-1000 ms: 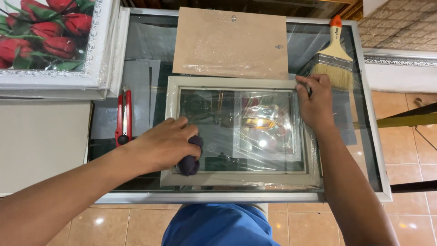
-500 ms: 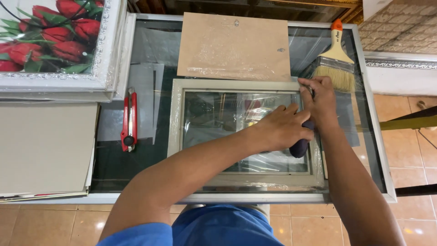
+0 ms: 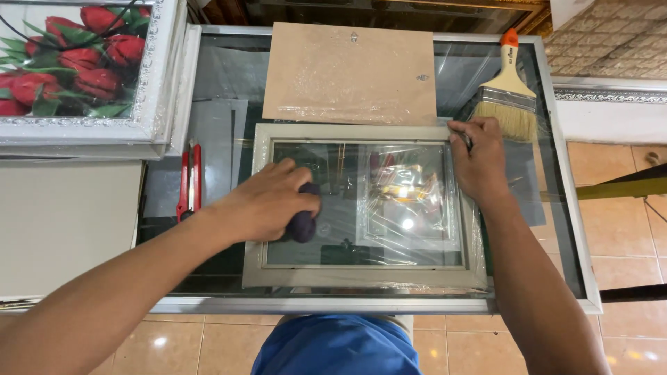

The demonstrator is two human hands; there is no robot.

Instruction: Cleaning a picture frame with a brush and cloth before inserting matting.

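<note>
Two hands on a grey picture frame

Left hand (image 3: 267, 205) is curled shut around a dark cloth wad (image 3: 303, 223), pressing it on the glass of the grey frame (image 3: 361, 278), which lies near the bench's (image 3: 566, 229) front edge. Right hand (image 3: 478, 161) rests half-closed on the frame's upper right corner, fingers bent. Beside it lies a paintbrush (image 3: 506, 90); a red cutter (image 3: 189, 182) lies left of the frame.

Grey frame (image 3: 361, 278), dark purple cloth (image 3: 303, 226)

Glossy glass in matt pale frame (image 3: 361, 274); dark soft cloth (image 3: 303, 223); matt brown backing board (image 3: 349, 73).
</note>
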